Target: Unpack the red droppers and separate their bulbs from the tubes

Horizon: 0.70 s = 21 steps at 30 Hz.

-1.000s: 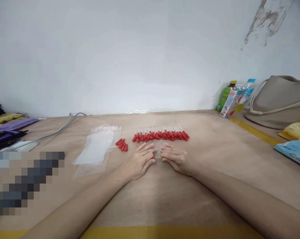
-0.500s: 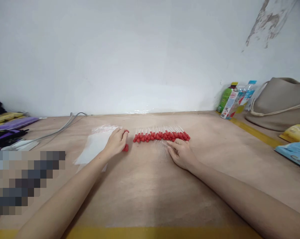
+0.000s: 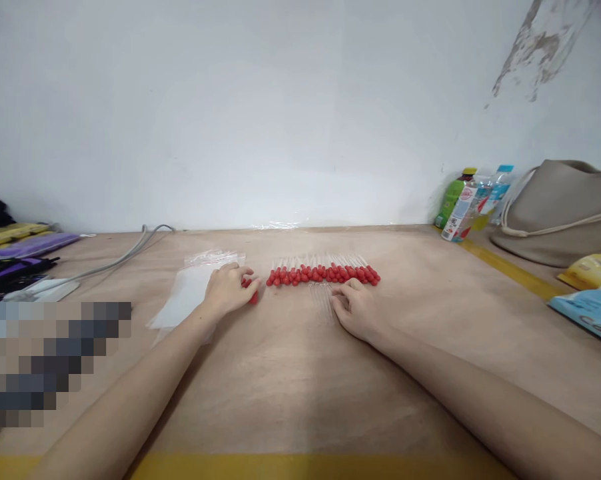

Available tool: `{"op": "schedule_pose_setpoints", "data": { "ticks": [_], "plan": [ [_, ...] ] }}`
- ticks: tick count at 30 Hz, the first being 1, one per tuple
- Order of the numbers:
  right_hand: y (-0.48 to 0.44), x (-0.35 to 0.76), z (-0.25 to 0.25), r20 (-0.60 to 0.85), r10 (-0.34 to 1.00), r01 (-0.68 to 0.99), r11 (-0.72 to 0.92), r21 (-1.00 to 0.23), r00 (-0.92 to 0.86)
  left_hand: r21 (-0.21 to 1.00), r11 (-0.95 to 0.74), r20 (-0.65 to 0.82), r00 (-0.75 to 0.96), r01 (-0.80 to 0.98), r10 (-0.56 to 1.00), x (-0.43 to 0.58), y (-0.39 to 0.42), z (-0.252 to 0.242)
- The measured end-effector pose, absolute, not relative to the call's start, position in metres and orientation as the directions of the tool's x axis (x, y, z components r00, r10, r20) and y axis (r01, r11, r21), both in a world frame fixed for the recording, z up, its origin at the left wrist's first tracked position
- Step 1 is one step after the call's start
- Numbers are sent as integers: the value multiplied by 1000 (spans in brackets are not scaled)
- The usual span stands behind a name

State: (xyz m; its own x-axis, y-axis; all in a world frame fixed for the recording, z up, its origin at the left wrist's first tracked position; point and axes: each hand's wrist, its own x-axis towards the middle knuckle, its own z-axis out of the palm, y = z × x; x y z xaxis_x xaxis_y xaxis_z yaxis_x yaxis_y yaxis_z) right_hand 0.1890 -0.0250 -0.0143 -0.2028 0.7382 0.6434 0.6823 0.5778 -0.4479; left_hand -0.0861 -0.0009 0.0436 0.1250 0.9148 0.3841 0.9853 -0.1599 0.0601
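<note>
My left hand point(image 3: 229, 289) hovers at the right edge of some clear zip bags point(image 3: 185, 290), its thumb and forefinger apart around a few red pieces point(image 3: 253, 298). The hand hides part of these pieces. To the right lies a long row of red-tipped clear sticks point(image 3: 323, 273), the red bulbs toward me and the pale stems toward the wall. Just below the row lie several thin clear sticks point(image 3: 322, 303), side by side. My right hand point(image 3: 358, 309) rests at their right edge, fingertips closed on what looks like one thin clear stick.
Bottles point(image 3: 460, 207) and a grey drawstring bag point(image 3: 560, 210) stand at the back right, with blue and yellow packets point(image 3: 588, 313) in front. A grey cable point(image 3: 115, 260) and purple and black items point(image 3: 25, 253) are on the left. Yellow tape point(image 3: 280, 465) runs along the near edge.
My left hand has shifted slightly left and its fingers have spread over the red pieces. My right hand has drawn its fingers in at the edge of the clear sticks.
</note>
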Motion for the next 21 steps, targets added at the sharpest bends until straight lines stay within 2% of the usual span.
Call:
{"op": "schedule_pose_setpoints", "data": {
  "ticks": [6,13,21],
  "plan": [
    [-31,188,-10,643,730,636,613,-468,-231,138,-189,372,126,972,920,-64,2,49],
    [-28,191,-9,640,753,624,577,-526,-157,146,-64,205,33,987,978,-53,32,55],
    [-27,191,-8,657,742,602,587,-541,-132,230,55,-10,-54,972,998,-46,56,58]
  ]
}}
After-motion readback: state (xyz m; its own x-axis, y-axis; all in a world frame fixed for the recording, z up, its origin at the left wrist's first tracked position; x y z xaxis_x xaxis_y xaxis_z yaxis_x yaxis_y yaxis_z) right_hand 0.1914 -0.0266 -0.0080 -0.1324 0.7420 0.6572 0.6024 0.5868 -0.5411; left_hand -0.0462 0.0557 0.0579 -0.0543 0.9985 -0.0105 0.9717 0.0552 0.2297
